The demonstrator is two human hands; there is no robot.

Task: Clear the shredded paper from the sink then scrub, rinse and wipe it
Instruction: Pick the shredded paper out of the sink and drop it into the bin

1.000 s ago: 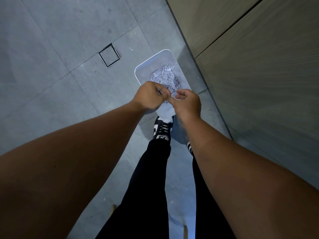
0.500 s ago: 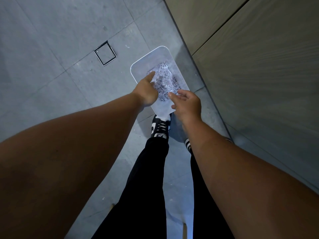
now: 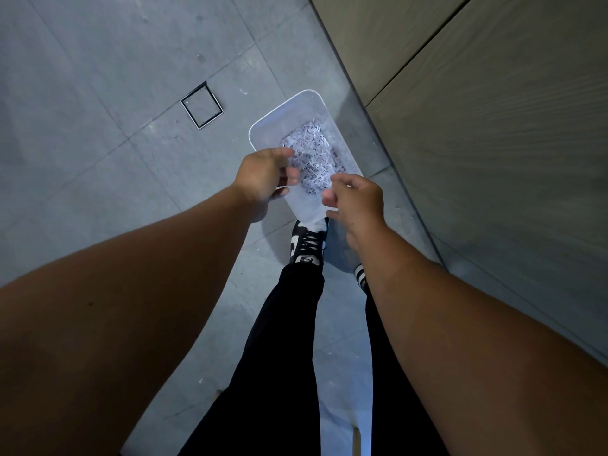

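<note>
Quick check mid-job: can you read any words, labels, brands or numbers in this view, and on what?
No text is legible.
Tag on the shoe tongue: a mark, too blurred to read.
Shredded paper in the white bin: printed specks, too small to read.

The bin [image 3: 283, 126] is looking like smooth, faintly glossy white plastic, holding crinkled shredded paper [image 3: 312, 156]. The floor [image 3: 98, 93] is showing matt grey stone-like tiles, the cabinet panels [image 3: 493, 143] a matt wood grain, the trousers [image 3: 279, 357] plain black cloth.
</note>
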